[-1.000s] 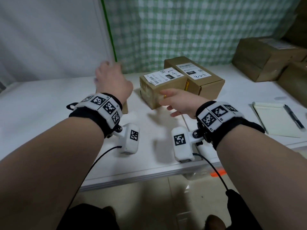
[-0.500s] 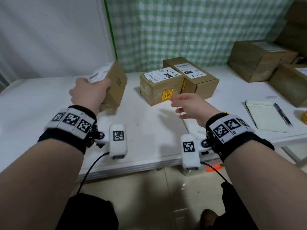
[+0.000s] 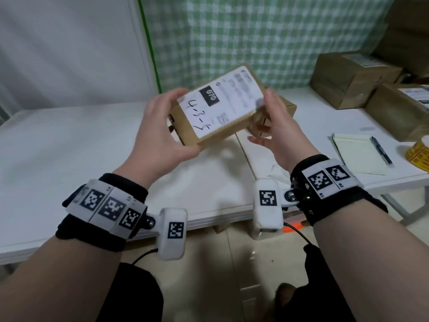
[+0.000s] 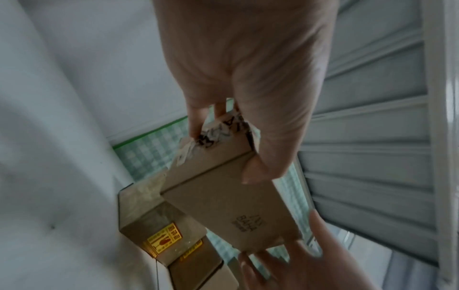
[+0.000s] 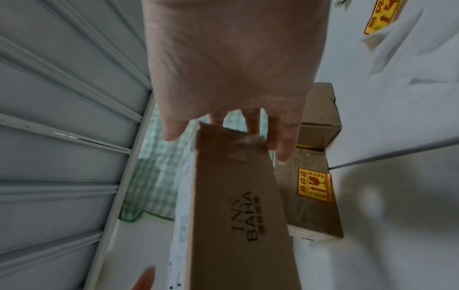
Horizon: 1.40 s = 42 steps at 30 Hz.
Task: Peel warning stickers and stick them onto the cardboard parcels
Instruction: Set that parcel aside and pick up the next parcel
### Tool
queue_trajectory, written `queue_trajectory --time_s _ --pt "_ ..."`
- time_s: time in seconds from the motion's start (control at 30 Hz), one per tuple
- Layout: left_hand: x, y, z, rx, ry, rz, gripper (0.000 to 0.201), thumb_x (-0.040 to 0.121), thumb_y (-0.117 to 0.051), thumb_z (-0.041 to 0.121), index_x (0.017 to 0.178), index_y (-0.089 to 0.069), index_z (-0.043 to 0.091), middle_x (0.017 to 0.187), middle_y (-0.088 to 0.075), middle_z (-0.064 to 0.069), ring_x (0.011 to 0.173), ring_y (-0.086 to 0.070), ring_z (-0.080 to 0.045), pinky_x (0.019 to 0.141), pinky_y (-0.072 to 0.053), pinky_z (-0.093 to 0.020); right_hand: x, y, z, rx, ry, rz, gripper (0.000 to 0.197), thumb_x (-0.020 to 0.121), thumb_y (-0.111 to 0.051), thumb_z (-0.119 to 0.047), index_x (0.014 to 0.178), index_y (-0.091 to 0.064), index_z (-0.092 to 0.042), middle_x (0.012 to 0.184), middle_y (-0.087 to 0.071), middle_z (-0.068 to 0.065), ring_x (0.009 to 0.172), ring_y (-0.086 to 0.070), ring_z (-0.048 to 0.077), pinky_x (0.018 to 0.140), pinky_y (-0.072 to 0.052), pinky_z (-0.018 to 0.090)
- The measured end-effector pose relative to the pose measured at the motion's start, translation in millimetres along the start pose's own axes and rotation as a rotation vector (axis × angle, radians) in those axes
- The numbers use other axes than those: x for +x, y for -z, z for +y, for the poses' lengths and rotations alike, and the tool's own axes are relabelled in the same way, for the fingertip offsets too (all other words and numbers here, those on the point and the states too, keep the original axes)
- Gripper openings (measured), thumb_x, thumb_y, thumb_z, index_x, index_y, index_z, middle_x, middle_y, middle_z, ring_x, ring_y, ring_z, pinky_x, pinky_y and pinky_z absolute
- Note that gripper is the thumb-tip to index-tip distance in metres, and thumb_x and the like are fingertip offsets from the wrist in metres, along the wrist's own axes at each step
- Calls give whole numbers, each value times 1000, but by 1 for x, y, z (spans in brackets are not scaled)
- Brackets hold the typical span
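Observation:
A small cardboard parcel with a white shipping label on top is held tilted above the white table. My left hand grips its left end, thumb on the near side and fingers on the far side. My right hand holds the right end, thumb on top and fingers underneath. The wrist views show the parcel's plain printed side. Behind it on the table stands another parcel bearing a yellow warning sticker. A yellow sticker roll lies at the table's far right edge.
A notepad with a black pen lies right of my right hand. Larger cardboard boxes stand at the back right. A green checked curtain hangs behind the table. The table's front edge runs under my wrists.
My left hand has carried the parcel from the table's left to the middle and turned its label upward. My right hand has risen and taken hold of its right end.

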State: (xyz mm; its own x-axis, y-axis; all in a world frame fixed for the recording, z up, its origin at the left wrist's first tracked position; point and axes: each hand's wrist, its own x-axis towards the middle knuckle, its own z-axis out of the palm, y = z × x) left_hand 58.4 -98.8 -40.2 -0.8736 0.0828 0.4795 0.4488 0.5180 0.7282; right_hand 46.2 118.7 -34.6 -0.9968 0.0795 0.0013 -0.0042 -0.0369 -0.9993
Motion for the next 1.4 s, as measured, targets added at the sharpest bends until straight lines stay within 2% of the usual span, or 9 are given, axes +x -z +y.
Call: queue_trajectory --time_s 0.1,0.23,0.47,0.7,0.77,0.93,1.13,1.27,1.4 --pt "-3 -9 7 59 -98 -43 85 54 -73 -1 129 -43 25 123 -33 6 112 -40 3 89 -37 -6 -5 3 1 24 -13 49 49 93 -38 -57 131 -50 -29 120 -61 -4 108 -60 18 99 -47 40" --pt "-5 -12 11 57 -160 -71 81 54 -66 3 129 -43 23 131 -29 2 110 -35 14 83 -31 -1 -14 12 4 108 4 51 36 95 -37 -52 116 -58 -32 118 -63 -2 108 -60 18 103 -43 42" --pt "-10 -17 10 -255 -51 -116 89 56 -58 1 130 -30 43 139 -33 1 130 -36 -3 108 -36 -30 -21 31 17 204 42 32 34 93 -46 -44 122 -59 -31 118 -62 1 99 -58 22 99 -46 38" --pt "-10 -20 -12 -650 125 -205 102 53 -66 -5 139 -28 34 145 -35 13 138 -31 -12 104 -38 -40 -22 35 33 206 66 64 38 93 -42 -45 121 -59 -26 111 -63 -5 96 -56 18 96 -47 40" --pt "-10 -21 -17 -743 180 -211 97 53 -68 1 137 -32 35 145 -37 13 134 -38 -16 105 -37 -43 -19 36 35 162 67 88 36 95 -36 -48 113 -62 -33 111 -65 -9 96 -57 18 92 -47 40" --pt "-10 -33 -23 -776 288 -133 76 66 -69 7 132 -42 33 140 -46 8 105 -60 -2 72 -52 -25 -14 37 40 -30 30 113 43 98 -25 -52 96 -67 -43 102 -66 -18 85 -56 17 83 -43 33" --pt "-5 -51 -31 -729 424 -43 43 88 -60 23 127 -45 36 120 -56 16 101 -59 0 71 -54 -33 -3 42 54 -186 -27 169 41 96 -33 -47 104 -65 -22 104 -67 -6 82 -56 15 83 -45 32" --pt "1 -60 -36 -692 492 -30 40 90 -57 27 128 -45 31 112 -58 14 96 -61 -2 71 -54 -36 11 65 66 -431 31 438 23 89 -48 -31 99 -66 -21 104 -65 -2 104 -57 20 94 -45 36" --pt "4 -65 -38 -674 500 -21 41 89 -59 28 128 -45 30 118 -56 10 98 -60 -5 71 -54 -36 25 91 83 -684 -122 531 37 77 -45 -33 110 -64 -29 128 -56 8 120 -47 33 100 -42 41"
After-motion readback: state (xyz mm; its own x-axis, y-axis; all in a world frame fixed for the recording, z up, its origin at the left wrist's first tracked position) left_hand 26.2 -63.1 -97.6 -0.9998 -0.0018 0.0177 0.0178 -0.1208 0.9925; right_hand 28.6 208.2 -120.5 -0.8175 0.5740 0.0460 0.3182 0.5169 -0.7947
